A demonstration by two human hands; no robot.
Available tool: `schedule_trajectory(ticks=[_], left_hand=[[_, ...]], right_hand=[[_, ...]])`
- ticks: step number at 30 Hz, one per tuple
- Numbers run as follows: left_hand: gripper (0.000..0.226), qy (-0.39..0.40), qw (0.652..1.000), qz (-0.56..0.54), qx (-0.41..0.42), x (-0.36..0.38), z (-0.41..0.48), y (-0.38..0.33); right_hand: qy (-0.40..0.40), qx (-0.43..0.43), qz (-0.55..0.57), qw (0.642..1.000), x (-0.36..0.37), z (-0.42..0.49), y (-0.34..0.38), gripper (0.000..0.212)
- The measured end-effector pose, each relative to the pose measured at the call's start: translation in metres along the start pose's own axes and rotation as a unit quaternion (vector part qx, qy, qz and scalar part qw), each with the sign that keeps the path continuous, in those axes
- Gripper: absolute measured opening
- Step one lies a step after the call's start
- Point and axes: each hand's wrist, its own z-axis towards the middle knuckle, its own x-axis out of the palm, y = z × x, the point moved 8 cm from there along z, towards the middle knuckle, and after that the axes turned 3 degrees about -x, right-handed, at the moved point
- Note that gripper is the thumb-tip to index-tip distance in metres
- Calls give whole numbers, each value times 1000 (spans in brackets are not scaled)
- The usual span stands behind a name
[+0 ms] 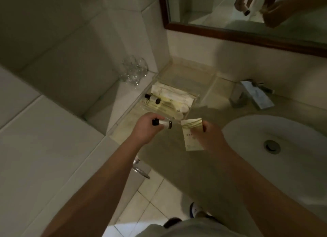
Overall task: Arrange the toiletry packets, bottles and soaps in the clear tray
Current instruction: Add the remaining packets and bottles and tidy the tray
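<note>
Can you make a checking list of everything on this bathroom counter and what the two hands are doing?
Surface: beige counter, dimly lit.
Job's things: clear tray holding packets and two dark-capped bottles.
Clutter: glasses on the ledge by the wall.
Grips: left hand holds a small bottle; right hand pinches a flat packet.
Cables: nothing seen.
Surroundings: sink, tap, framed mirror, tiled walls.

Bottle (pixel 167 125): middle covered by fingers of left hand (pixel 146 128); one bottle or two, unclear.
Packet (pixel 192 135): print too small to read; right edge behind right hand (pixel 211 138), which is blurred.
Glasses (pixel 133 72): smeared, count unclear.
Mirror (pixel 203 6): cut by top and right edges.
Basin (pixel 247 130): cut at right edge.
</note>
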Motion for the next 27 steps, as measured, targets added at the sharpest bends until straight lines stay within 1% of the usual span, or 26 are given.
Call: schedule_trajectory(ticks=[2,5,8,11,13,16,19,21,23,27], left_hand=[[26,3,1000,19,21,-4,25,0],[27,4,998,49,50,-4,61,1],[27,18,996,60,64,4,92,1],[25,43,992,62,104,19,120,4],[25,60,989,77,115,29,139,11],[25,54,983,95,148,32,151,14],[27,36,980,76,181,29,159,17],[27,38,978,69,191,27,161,16],[25,38,976,88,194,31,167,18],[24,66,977,95,177,34,172,24]], right_hand=[[8,5,5,1000,9,23,7,4],[25,18,23,999,19,46,12,5],[-2,34,44,998,14,53,10,6],[-5,54,20,998,14,60,3,5],[-26,84,11,996,10,64,-3,6],[-57,102,-4,993,8,70,-2,4],[-50,109,-21,993,17,76,1,5],[-41,114,-32,992,22,81,8,10],[-32,107,-39,993,25,88,16,14],[-23,104,-40,994,31,98,26,14]])
